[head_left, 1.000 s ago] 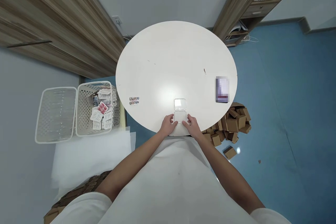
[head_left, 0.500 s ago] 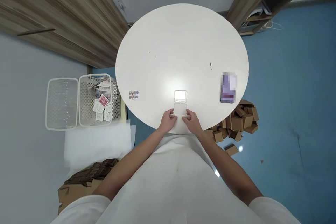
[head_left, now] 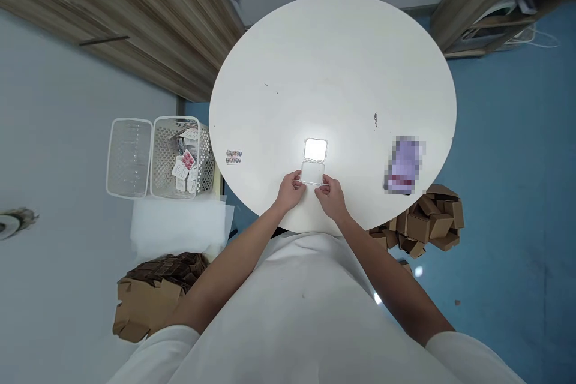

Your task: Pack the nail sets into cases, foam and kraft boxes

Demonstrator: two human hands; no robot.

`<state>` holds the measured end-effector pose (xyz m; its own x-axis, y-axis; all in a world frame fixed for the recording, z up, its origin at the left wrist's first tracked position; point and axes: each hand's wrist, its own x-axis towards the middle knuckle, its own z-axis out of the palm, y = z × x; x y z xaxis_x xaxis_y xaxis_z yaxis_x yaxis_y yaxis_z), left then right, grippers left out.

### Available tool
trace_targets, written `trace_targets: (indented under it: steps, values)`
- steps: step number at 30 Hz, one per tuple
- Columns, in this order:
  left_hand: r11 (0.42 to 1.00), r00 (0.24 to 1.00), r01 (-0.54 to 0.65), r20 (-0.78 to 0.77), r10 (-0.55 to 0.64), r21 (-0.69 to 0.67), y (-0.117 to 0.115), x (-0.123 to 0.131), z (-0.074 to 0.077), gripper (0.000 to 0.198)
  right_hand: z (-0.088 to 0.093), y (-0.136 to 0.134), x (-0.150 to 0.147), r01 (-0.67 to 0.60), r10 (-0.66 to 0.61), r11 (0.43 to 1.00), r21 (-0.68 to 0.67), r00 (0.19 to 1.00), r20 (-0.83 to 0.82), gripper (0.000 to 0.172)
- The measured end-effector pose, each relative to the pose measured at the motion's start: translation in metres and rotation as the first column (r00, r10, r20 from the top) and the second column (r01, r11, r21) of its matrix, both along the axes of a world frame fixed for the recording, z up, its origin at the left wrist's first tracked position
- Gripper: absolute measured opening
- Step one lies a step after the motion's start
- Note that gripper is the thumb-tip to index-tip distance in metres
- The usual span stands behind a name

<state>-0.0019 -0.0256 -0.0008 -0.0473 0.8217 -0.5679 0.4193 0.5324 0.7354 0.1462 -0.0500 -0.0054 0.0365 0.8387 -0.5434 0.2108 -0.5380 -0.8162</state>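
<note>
off the tabletop's left edge, two white mesh baskets [head_left: 153,158] are seen side by side on a white surface, the right one filled with small packets, the left one apparently bare; below them a torn cardboard box [head_left: 148,297] lies on the floor. on the tabletop [head_left: 333,66] itself, near its left edge, a small blister strip of coloured beads or pills [head_left: 233,156] is laid, well apart from the hands. the left hand [head_left: 290,190] is placed at the near edge of the tabletop, its fingertips pinched on the lower left corner of the clear hinged case [head_left: 313,162]. the case is lying open and flat near the middle of the near edge, its long axis running straight away from the body: the near half is held between the two hands and the far half, bright with glare, is laid just beyond it toward the tabletop's centre. the right hand [head_left: 330,197] is set just beside the left, its thumb and forefinger closed on the lower right corner of the same near half. the case is thus found directly ahead of both grips, neither hand nearer than the other, and the hinge line lies crosswise between the two halves. nothing can be made out inside the case. further right, close to the right edge, a blurred purple item [head_left: 404,164] is lying, well apart from the hands, and past that edge a heap of small cardboard boxes [head_left: 427,222] is piled on the blue floor.
</note>
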Motion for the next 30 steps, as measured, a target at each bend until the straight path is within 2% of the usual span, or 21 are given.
trace_targets:
  steps: [6,13,17,20,23,26,28,30]
  values:
    - [1.0,1.0,-0.011,-0.009,0.01,-0.021,-0.001,0.001,0.003,0.049,-0.004,-0.003,0.001,-0.027,0.027,1.0,0.014,1.0,-0.002,0.053]
    - [0.999,0.999,0.015,0.046,-0.013,-0.035,-0.001,-0.005,-0.001,0.049,-0.003,-0.004,-0.001,-0.014,0.014,1.0,0.006,0.999,0.043,0.054]
    - [0.998,0.996,0.047,0.075,-0.043,-0.042,-0.001,-0.011,-0.003,0.05,-0.001,-0.004,-0.006,0.049,-0.049,0.999,0.002,0.995,0.089,0.057]
    - [0.996,0.988,0.084,0.13,-0.079,-0.037,-0.003,-0.019,-0.004,0.048,0.0,-0.004,-0.01,0.161,-0.159,0.987,-0.009,0.98,0.12,0.058]
    - [0.993,0.98,0.111,0.169,-0.105,-0.029,-0.01,-0.041,-0.004,0.045,0.004,-0.008,-0.013,0.304,-0.302,0.952,0.017,0.936,0.178,0.055]
    - [0.993,0.987,0.115,0.117,-0.113,-0.006,-0.017,-0.082,0.0,0.035,0.013,-0.011,-0.024,0.37,-0.396,0.918,0.142,0.866,0.304,0.052]
    - [0.991,0.991,0.13,0.024,-0.131,0.038,-0.016,-0.118,0.005,0.027,0.021,-0.007,-0.041,0.295,-0.368,0.925,0.238,0.851,0.374,0.051]
    - [0.985,0.987,0.144,-0.083,-0.136,0.099,-0.009,-0.154,0.009,0.023,0.026,0.004,-0.066,0.13,-0.242,0.951,0.281,0.878,0.413,0.049]
